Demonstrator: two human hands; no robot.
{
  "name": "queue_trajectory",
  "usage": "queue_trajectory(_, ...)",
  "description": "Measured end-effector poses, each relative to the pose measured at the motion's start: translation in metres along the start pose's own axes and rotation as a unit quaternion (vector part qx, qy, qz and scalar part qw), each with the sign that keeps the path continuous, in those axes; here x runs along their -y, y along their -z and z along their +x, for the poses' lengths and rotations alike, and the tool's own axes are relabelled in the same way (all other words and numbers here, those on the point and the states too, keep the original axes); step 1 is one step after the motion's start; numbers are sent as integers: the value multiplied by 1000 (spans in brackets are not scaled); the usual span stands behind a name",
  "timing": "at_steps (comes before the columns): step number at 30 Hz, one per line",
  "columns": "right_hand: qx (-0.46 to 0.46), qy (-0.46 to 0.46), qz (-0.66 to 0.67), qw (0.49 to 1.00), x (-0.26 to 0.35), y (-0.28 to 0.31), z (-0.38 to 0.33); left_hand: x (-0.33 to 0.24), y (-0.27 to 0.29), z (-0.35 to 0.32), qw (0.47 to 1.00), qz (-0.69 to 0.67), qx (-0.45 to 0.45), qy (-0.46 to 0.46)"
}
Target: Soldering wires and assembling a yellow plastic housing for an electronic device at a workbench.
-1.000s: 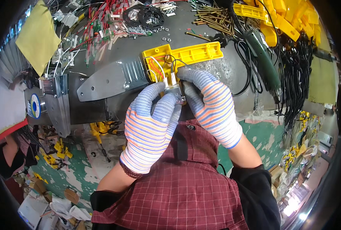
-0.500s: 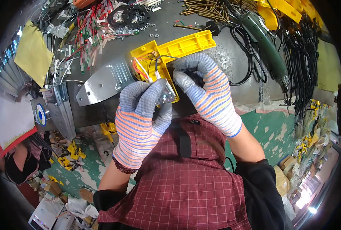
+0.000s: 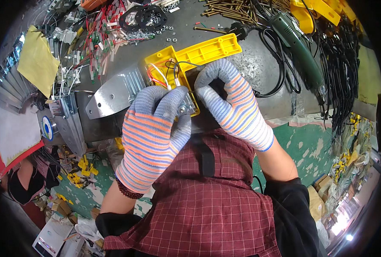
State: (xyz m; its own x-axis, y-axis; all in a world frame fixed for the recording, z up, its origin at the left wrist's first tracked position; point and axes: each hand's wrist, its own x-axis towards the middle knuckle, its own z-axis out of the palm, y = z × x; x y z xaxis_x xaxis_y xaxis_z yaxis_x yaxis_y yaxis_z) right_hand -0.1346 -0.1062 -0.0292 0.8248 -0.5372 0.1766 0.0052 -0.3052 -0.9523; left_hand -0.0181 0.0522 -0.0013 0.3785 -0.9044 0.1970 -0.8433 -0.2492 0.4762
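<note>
A yellow plastic tool housing [image 3: 209, 50], L-shaped and open-faced, lies on the dark bench with red, white and black wires inside. Fixed to it is a shiny metal plate [image 3: 104, 95] pointing left. My left hand [image 3: 150, 137], in a striped glove with grey fingertips, grips the housing's near end. Its thumb and fingers close around a small clear-and-metal part [image 3: 185, 106] there. At the right edge of the housing, my right hand [image 3: 237, 105], gloved alike, pinches with thumb and forefinger. A thin black wire [image 3: 186, 63] runs out to that pinch, where the fingers hide its end.
A green corded power tool [image 3: 296, 51] lies at right beside hanging black cables [image 3: 338, 81]. Long screws [image 3: 229, 9] are piled at the back. Red-wired parts [image 3: 102, 36], nuts and black rings [image 3: 152, 18] sit back left. Metal plates and a solder spool [image 3: 47, 127] stand left.
My left wrist has shifted left and down while its fingertips stay on the housing. My right hand's finger and thumb bow farther apart behind the pinch. The housing has barely moved.
</note>
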Motion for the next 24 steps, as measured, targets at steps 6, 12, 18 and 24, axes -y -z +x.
queue_trajectory(6, 1, -32, 12, 999, 1, -4, 1, 1, 12, 8, 999, 6, 51, -13)
queue_trajectory(12, -3, -52, 30, 998, -3, -4, 0, -14, -9, -7, 975, 219, -38, -19)
queue_trajectory(18, 0, -73, 8, 997, 0, -3, 0, -9, -12, -5, 996, 92, -10, -11)
queue_trajectory(24, 44, -44, -118, 991, 35, 28, -5, 13, -23, -2, 993, 64, -86, -53)
